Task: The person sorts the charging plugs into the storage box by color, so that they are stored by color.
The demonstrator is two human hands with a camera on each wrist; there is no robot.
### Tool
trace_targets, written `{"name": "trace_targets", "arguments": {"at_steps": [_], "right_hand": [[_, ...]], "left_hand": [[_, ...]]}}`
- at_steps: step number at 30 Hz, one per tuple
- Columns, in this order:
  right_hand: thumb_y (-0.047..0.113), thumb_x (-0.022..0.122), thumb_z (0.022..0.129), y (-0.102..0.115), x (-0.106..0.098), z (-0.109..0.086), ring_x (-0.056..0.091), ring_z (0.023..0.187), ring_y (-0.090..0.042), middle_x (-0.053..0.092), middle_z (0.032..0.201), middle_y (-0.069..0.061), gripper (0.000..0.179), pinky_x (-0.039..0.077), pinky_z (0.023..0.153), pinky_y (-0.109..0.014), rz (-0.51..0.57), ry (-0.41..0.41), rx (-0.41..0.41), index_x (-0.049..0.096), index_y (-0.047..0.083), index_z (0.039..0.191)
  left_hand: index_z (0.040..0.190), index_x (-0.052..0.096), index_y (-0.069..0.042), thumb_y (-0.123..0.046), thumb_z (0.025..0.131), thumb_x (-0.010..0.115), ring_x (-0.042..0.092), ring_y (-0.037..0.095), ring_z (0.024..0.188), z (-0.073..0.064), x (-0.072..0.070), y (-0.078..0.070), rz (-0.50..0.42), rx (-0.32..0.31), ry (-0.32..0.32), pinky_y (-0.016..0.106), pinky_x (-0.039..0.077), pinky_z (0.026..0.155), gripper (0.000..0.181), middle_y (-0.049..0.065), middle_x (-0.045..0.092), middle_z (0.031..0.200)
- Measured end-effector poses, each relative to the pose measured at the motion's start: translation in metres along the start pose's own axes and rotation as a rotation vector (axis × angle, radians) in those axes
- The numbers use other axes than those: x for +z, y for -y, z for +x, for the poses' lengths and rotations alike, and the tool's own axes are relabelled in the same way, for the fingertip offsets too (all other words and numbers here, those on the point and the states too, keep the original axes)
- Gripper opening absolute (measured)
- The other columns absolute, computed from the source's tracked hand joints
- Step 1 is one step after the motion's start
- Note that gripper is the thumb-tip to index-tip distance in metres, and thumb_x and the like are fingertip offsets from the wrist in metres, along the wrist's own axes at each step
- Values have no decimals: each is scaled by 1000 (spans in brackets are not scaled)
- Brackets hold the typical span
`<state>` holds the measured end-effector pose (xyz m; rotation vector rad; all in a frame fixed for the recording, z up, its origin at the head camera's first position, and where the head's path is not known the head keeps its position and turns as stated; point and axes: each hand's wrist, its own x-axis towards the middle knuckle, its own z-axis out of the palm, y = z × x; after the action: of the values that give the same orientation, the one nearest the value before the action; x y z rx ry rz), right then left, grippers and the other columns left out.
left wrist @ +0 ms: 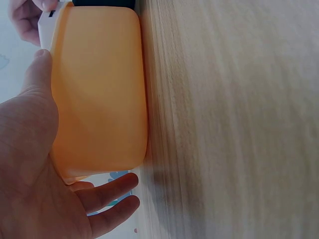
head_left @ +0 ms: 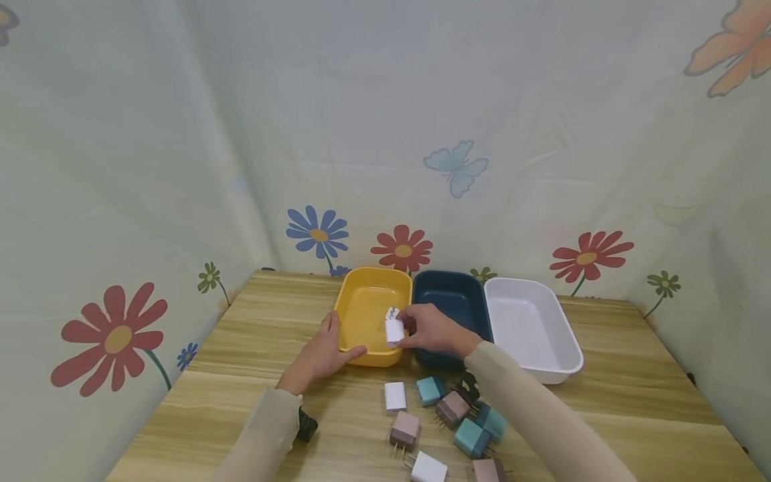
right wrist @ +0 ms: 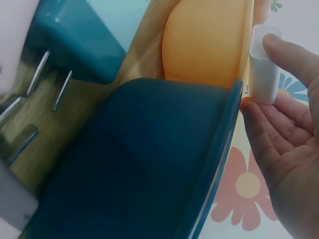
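A white plug charger (head_left: 394, 332) is pinched between the thumb and fingers of my right hand (head_left: 435, 329), over the right side of the yellow tray (head_left: 349, 335). In the right wrist view this charger (right wrist: 264, 74) stands just above the rim level. A small white piece with prongs (head_left: 392, 312) shows just beyond it in the head view. My left hand (head_left: 322, 351) rests against the front left corner of the yellow tray, thumb at the front rim and fingers extended along the side.
A dark blue tray (head_left: 448, 278) and a white tray (head_left: 575, 358) stand to the right of the yellow one. In front lie several loose chargers: white (head_left: 395, 397), teal (head_left: 472, 437), mauve (head_left: 405, 428) and a black one (head_left: 468, 387). A patterned curtain (head_left: 361, 134) hangs behind.
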<state>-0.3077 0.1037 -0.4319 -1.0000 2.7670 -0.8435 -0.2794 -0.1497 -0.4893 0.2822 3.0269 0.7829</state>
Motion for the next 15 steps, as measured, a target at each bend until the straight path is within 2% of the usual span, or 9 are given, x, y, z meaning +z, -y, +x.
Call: {"name": "trace_targets", "arguments": {"at_steps": [6,15], "right_hand": [[44,72,66,0,2,3,53,80,-12,56,91,12,47,45,73,-20,15,7,42,57,19,104],[38,74,67,-3,4,9,52,82,-14,56,89,10,46,45,73,-21,6,20,66,58,17,104]], "left_hand": [[139,-2,-1,-66,71,52,31,33,121,-1,0,0,1,-1,3,45,30,95,109,17,2,144],[139,-2,-1,-65,71,53,29,33,122,1,0,1,-15,-4,5,46,29,96,109,17,2,144]]}}
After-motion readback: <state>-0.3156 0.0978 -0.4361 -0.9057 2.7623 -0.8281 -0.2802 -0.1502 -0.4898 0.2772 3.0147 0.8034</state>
